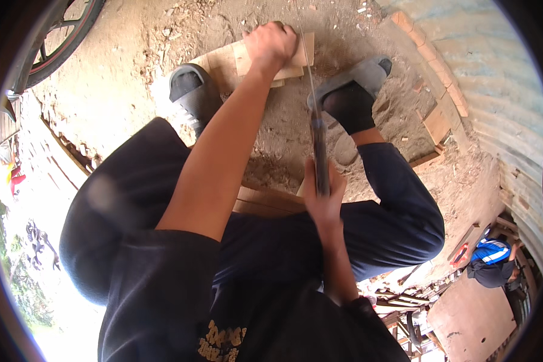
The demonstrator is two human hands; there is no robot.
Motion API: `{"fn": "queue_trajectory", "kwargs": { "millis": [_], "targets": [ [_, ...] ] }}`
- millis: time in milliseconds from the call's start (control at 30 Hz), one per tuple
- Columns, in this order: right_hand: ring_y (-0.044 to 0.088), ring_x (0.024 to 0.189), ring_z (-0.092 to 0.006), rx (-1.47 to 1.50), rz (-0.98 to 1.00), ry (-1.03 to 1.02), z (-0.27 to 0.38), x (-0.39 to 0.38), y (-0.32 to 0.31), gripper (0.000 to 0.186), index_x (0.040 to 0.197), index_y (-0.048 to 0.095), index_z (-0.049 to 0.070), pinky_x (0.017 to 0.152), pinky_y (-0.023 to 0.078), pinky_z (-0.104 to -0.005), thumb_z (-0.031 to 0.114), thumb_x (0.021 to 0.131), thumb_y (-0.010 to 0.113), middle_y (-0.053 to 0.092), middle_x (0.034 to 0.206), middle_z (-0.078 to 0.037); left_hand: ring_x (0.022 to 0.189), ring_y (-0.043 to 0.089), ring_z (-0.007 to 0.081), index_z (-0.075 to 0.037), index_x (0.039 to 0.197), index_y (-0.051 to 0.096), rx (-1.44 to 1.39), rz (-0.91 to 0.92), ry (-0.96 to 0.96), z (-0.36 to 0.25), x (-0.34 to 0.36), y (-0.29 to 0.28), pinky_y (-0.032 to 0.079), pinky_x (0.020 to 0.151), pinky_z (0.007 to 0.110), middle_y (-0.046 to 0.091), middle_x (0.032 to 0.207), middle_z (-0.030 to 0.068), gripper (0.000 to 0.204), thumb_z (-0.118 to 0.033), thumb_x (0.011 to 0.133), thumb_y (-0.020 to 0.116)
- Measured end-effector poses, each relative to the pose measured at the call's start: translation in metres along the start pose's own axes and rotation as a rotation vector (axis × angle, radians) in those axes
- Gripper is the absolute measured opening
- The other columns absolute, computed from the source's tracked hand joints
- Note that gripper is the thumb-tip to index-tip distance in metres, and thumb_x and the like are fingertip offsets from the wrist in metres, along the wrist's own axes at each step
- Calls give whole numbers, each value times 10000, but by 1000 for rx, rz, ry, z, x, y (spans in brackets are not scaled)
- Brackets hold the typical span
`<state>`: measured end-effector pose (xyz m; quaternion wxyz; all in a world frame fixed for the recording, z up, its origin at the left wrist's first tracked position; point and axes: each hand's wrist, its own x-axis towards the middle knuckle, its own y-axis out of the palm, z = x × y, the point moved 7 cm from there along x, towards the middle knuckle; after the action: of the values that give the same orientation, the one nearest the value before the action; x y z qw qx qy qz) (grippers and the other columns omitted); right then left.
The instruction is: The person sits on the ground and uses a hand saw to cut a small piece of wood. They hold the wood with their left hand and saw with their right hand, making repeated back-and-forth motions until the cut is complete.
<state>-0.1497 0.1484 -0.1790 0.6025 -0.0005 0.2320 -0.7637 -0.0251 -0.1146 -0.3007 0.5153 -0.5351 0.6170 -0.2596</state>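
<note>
A hand saw with a dark handle runs up the middle of the view, its thin blade seen nearly edge-on. My right hand is closed round the handle, between my knees. The blade crosses a small light wooden board toward the board's right end. On that same board my left hand presses down just left of the blade, fingers curled and partly hidden. Beneath the board lies more light wood, close to the ground. The cut itself is too small to make out.
My sandalled feet, the left and the right, flank the wood on dirt ground. A bicycle wheel stands far left. Bricks line a corrugated metal wall at right. Another person is at lower right near a pale panel.
</note>
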Motion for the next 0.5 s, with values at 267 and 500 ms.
{"fn": "queue_trajectory", "kwargs": {
  "millis": [267, 500],
  "targets": [
    [545, 551, -94, -51, 115, 34, 2, 18, 9, 70, 966, 618, -15, 480, 427, -295, 40, 924, 607, 557, 638, -99, 995, 672, 382, -59, 1063, 723, 68, -27, -92, 17, 12, 5, 448, 994, 470, 700, 1011, 249, 504, -352, 905, 345],
    [389, 525, -24, 34, -13, -68, -9, -8, 3, 236, 738, 517, 9, 443, 308, -259, 62, 943, 623, 427, 559, 4, 1030, 658, 406, 11, 1045, 708, 41, -65, -4, 5, 3, -2, 457, 981, 447, 687, 1035, 279, 538, -366, 892, 356]
  ]
}}
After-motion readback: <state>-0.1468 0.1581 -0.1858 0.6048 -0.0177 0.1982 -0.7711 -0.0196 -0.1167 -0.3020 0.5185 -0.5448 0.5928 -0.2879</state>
